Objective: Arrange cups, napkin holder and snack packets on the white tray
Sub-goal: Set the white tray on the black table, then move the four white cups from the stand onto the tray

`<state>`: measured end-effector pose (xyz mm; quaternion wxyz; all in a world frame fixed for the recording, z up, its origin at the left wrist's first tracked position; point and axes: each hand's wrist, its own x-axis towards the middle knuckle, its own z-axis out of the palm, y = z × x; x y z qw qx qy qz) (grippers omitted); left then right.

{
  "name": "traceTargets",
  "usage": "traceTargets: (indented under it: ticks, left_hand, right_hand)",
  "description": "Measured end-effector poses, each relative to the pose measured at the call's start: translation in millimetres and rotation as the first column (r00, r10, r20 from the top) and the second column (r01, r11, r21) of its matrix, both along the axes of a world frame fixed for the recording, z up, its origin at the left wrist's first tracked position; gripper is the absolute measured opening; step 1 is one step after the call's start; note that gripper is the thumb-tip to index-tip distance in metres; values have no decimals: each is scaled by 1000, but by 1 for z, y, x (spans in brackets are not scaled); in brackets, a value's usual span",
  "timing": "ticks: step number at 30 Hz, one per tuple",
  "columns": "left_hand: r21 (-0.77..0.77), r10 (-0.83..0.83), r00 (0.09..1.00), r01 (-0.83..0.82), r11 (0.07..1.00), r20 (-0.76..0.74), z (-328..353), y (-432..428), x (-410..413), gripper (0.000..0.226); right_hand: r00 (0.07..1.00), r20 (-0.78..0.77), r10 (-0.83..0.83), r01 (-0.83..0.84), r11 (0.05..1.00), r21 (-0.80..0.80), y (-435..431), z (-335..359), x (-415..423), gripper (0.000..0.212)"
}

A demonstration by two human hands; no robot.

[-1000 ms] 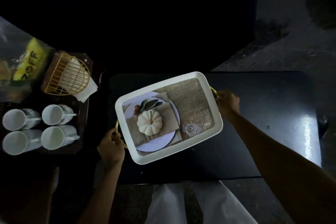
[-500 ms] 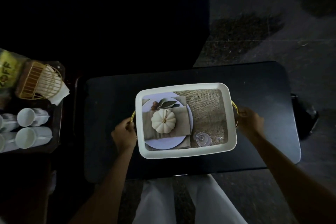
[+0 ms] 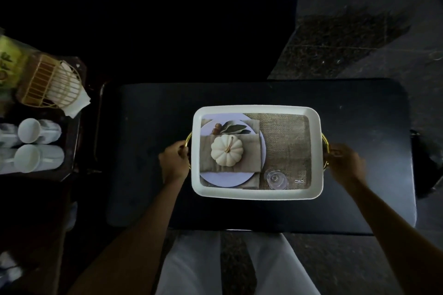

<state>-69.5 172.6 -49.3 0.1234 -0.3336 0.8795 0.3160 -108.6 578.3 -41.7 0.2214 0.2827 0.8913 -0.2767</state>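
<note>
The white tray [image 3: 256,195], with a printed picture of a pumpkin and plate on its floor and gold handles, sits square on the black table [image 3: 143,127]. My left hand [image 3: 173,163] grips the left gold handle. My right hand [image 3: 342,163] is at the right handle, fingers curled by it. Far left, on a dark side tray, lie white cups [image 3: 39,130] on their sides, a gold wire napkin holder [image 3: 51,85] with white napkins, and a yellow snack packet [image 3: 7,60] cut by the frame edge.
The dark side tray [image 3: 72,151] holding the cups and holder stands just left of the black table. Grey stone floor [image 3: 359,43] shows at the right and back. My white-trousered legs [image 3: 191,263] are below the table's near edge.
The tray has turned from tilted to square with the table and moved to its middle, both hands on the handles. The view shifted, pushing the cups and holder further left.
</note>
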Motion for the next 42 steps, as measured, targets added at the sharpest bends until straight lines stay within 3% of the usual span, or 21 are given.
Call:
traceTargets:
  ticks: [5,9,12,17,23,26,33,39,42]
  left_hand:
    - [29,-22,1000,21,999,5,0,-4,3,23]
    - [94,60,998,-59,994,-8,13,-14,12,28]
    - [142,149,983,-134,981,-104,32,-27,24,26]
    - [268,359,906,-297,917,-223,72,-74,61,24]
    - [240,576,758,-524,817,-307,107,-175,108,22]
    - [228,648,674,-610,759,-354,112,-225,122,26]
    - [272,688,646,-633,725,-329,98,-298,127,27]
    - [329,665,663,-578,747,-345,86,-313,116,26]
    - [348,661,651,-562,750,-373,83,-314,112,27]
  right_hand:
    - [999,26,32,-32,999,6,0,0,2,20]
    - [985,-115,128,-114,986,120,-11,18,6,22]
    - [961,-219,171,-136,977,165,-39,38,11,29]
    - [894,-326,306,-327,945,-11,-132,66,38,27]
    - [854,-369,366,-475,839,-266,-292,71,59,22]
    - [802,-422,423,-563,771,-298,-380,70,65,20]
    - [714,-472,517,-694,609,-384,-544,61,67,23]
    - [701,-463,543,-709,601,-369,-602,43,62,34]
    - [670,-489,559,-738,570,-361,-612,37,60,30]
